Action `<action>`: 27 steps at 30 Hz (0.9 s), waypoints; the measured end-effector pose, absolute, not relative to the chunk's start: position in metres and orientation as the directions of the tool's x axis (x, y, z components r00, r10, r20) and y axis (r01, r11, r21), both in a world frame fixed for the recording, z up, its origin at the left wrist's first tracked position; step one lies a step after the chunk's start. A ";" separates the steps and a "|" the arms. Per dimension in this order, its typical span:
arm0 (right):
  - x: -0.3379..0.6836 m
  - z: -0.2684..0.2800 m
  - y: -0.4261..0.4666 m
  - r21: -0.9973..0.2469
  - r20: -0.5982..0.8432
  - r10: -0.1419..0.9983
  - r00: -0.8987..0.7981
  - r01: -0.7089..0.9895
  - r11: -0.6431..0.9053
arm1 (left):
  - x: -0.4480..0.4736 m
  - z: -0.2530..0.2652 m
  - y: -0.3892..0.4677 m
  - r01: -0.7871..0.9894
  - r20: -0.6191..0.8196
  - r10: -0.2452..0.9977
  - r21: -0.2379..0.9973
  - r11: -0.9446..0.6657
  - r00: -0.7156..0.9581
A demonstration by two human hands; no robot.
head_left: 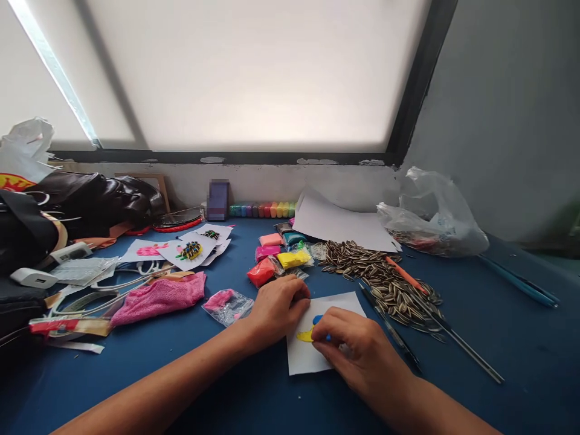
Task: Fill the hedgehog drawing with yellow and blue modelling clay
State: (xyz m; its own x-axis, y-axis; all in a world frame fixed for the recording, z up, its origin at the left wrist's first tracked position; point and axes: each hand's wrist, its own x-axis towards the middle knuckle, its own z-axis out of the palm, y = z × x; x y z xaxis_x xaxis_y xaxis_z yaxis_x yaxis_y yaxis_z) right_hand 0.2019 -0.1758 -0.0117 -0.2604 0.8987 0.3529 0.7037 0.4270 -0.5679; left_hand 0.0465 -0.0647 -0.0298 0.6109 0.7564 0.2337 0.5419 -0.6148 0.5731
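Note:
A small white sheet of paper (304, 359) lies on the blue table in front of me. On it are a flattened yellow clay shape (305, 336) and a bit of blue clay (318, 319), partly covered by my fingers. My left hand (278, 305) rests at the sheet's left edge with its fingers curled inward. What those fingers hold, if anything, is hidden. Over the clay, my right hand (356, 344) has thumb and forefinger pinched together, with the tips at the yellow shape. Any piece between them is too small to make out.
Sunflower seeds (362, 266) lie heaped beyond the sheet, with a pen (394, 332) nearby. Packets of coloured clay, including a yellow one (293, 260), sit behind my left hand. To the left are a pink cloth (161, 299) and decorated cards (188, 251). A plastic bag (435, 211) stands back right.

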 end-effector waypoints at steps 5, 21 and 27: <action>0.202 -0.010 -0.175 -0.570 0.363 0.896 -0.257 0.699 0.432 | 0.048 -0.031 -0.063 0.528 0.229 0.759 0.597 -0.604 0.609; 0.200 -0.008 -0.165 -0.505 0.373 0.896 -0.241 0.758 0.414 | 0.045 -0.027 -0.061 0.471 0.176 0.773 0.705 -0.531 0.609; 0.197 -0.009 -0.161 -0.456 0.352 0.900 -0.256 0.793 0.404 | 0.044 -0.026 -0.062 0.443 0.152 0.784 0.753 -0.487 0.602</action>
